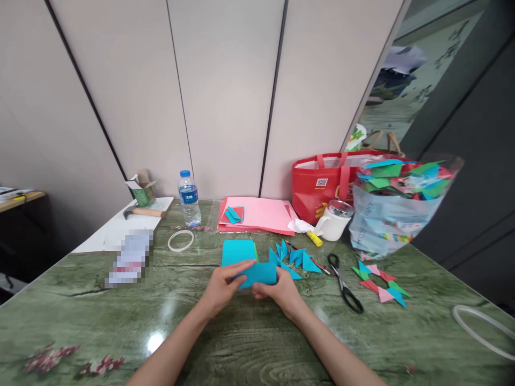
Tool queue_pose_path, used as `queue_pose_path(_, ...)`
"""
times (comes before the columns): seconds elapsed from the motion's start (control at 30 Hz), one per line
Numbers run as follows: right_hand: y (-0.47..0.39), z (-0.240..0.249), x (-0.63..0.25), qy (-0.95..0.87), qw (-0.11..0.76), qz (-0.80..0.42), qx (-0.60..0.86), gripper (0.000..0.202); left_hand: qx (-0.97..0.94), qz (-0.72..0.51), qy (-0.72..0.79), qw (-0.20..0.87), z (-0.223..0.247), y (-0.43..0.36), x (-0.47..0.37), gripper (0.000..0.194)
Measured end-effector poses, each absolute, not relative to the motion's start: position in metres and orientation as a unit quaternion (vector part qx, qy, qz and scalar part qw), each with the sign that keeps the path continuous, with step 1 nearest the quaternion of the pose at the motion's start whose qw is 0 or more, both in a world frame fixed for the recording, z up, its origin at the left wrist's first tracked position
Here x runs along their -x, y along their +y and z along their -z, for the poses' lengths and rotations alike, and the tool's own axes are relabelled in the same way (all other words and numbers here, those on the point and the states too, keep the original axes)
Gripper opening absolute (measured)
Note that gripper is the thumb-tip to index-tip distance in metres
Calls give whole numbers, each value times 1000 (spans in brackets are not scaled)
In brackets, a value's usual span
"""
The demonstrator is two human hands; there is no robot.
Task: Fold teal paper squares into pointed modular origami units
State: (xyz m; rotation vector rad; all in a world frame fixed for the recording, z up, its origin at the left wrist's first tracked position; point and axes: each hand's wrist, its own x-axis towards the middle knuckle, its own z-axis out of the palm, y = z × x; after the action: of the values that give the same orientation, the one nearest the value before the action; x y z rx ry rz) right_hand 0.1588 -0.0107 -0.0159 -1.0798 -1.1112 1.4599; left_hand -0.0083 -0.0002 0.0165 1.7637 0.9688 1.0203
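Between my two hands is a blue sheet of paper (260,274), raised a little off the table and shaped like a folded rectangle. My left hand (226,287) pinches its left end, thumb in front and fingers behind. At the right end, my right hand (281,292) grips the paper between thumb and fingers. Just behind lies a stack of blue paper squares (238,252), with a green edge showing at its right side. Several folded blue paper pieces (295,258) lie to the right of my hands.
Scissors (344,284) and a multicoloured paper ring (381,284) lie to the right. Farther back stand a white mug (335,221), a bag of folded paper (382,225), a red bag (308,187), pink paper (261,212) and a water bottle (189,201). A hammer (147,212) lies left.
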Motion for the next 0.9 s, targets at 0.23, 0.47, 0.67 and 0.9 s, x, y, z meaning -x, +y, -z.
queue_pose_path(0.23, -5, 11, -173, -471, 459, -655, 371, 37, -698, -406, 398, 435, -14, 4, 14, 33)
queue_pose_path(0.47, 1, 3, -189, -489, 420, -683, 343, 45, -697, -415, 402, 425, -13, 6, 15, 35)
queue_pose_path(0.67, 13, 8, -202, -438, 506, -632, 391, 39, -660, -457, 435, 408, -12, 12, 18, 35)
queue_pose_path(0.9, 1, 14, -176, -370, 414, -764, 329, 47, -656, -448, 429, 430, -5, 9, 11, 60)
